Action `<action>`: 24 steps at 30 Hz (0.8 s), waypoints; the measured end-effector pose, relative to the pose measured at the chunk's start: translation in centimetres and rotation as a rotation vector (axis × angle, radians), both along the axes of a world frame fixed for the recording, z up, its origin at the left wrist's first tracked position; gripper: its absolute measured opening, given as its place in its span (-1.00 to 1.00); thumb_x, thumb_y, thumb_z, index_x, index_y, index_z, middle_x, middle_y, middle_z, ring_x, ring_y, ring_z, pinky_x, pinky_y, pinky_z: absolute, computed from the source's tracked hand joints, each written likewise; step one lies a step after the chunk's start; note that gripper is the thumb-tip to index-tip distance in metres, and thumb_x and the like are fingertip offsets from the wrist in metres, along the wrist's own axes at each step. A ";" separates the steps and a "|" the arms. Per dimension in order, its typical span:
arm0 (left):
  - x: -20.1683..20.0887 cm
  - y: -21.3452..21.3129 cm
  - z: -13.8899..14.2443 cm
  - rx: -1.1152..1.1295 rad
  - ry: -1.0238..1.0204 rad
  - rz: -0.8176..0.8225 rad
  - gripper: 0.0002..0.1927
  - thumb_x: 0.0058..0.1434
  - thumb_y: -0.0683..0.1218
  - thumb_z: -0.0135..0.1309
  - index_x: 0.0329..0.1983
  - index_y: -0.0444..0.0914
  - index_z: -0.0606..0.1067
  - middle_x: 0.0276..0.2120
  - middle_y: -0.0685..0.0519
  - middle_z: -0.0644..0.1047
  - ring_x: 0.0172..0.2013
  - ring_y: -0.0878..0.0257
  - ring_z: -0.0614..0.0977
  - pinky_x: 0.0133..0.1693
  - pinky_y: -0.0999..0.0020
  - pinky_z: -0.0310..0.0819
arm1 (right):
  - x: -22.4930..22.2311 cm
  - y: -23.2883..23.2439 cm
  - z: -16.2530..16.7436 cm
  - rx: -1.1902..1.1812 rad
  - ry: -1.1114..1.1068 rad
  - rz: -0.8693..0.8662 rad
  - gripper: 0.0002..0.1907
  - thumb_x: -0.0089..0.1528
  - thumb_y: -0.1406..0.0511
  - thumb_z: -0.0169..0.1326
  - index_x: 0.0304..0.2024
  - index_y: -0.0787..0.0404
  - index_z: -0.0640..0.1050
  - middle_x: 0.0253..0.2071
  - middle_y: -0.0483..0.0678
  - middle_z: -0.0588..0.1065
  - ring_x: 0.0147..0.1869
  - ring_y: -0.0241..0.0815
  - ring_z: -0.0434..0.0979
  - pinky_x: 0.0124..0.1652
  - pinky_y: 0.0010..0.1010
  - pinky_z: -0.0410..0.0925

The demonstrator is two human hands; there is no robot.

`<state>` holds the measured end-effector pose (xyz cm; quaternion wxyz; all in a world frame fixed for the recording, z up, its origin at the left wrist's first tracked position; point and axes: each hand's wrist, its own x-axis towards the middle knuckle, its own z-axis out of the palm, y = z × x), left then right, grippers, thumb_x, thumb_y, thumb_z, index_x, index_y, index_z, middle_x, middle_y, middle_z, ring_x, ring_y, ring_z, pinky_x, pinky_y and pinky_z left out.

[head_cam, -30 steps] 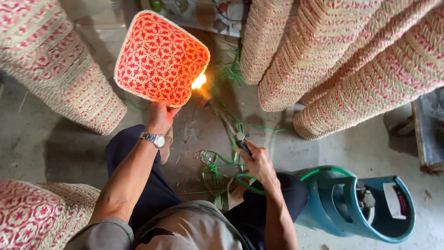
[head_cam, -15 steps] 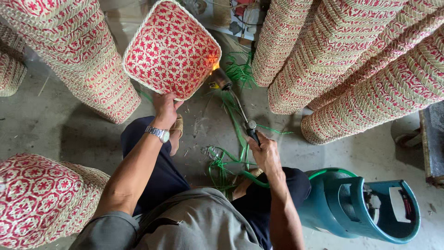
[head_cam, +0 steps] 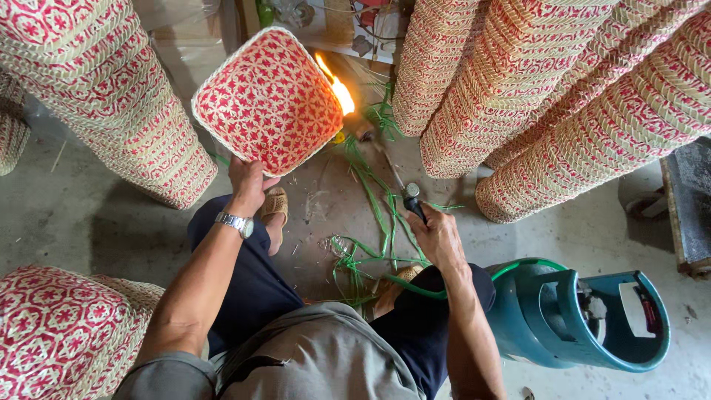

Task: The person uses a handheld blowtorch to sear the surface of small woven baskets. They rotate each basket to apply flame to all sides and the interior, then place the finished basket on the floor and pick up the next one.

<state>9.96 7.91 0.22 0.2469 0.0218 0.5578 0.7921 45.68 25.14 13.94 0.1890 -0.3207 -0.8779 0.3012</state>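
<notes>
Hold the woven basket (head_cam: 270, 100) firmly by its lower rim in your left hand (head_cam: 248, 184), raised above the floor. Your right hand (head_cam: 437, 235) grips the gas torch (head_cam: 392, 178); keep its flame (head_cam: 337, 85) brushing the rim only, moving steadily.

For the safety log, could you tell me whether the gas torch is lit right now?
Lit: the torch in the right hand throws an orange flame against the edge of the woven basket held by the left hand.
</notes>
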 end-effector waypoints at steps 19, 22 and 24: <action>-0.6 -2.6 -0.1 -0.215 0.498 -0.097 -0.49 0.30 -0.24 -0.14 0.35 -0.20 0.30 0.08 -0.05 0.54 -0.07 0.15 0.69 -0.26 0.20 0.75 | -0.3 0.4 1.0 -0.252 -0.098 -0.074 -0.67 0.32 0.12 0.13 -0.34 0.27 0.53 -0.67 -0.03 0.37 -0.66 -0.24 0.32 -0.59 -0.28 0.25; -0.3 -2.7 0.4 -0.190 0.468 -0.122 -0.46 0.27 -0.24 -0.09 0.35 -0.19 0.30 0.01 -0.07 0.54 -0.12 0.18 0.66 -0.30 0.26 0.72 | -0.4 0.7 0.9 -0.331 -0.074 -0.080 -0.65 0.33 0.13 0.10 -0.41 0.26 0.52 -0.68 -0.09 0.37 -0.68 -0.32 0.31 -0.63 -0.35 0.23; -0.2 -2.8 0.9 -0.280 0.533 -0.108 -0.53 0.27 -0.23 -0.09 0.28 -0.22 0.36 -0.02 -0.06 0.57 -0.17 0.20 0.68 -0.34 0.28 0.72 | -0.4 1.0 0.6 -0.276 -0.041 -0.045 -0.68 0.32 0.13 0.10 -0.40 0.23 0.53 -0.69 -0.13 0.38 -0.68 -0.37 0.33 -0.65 -0.40 0.24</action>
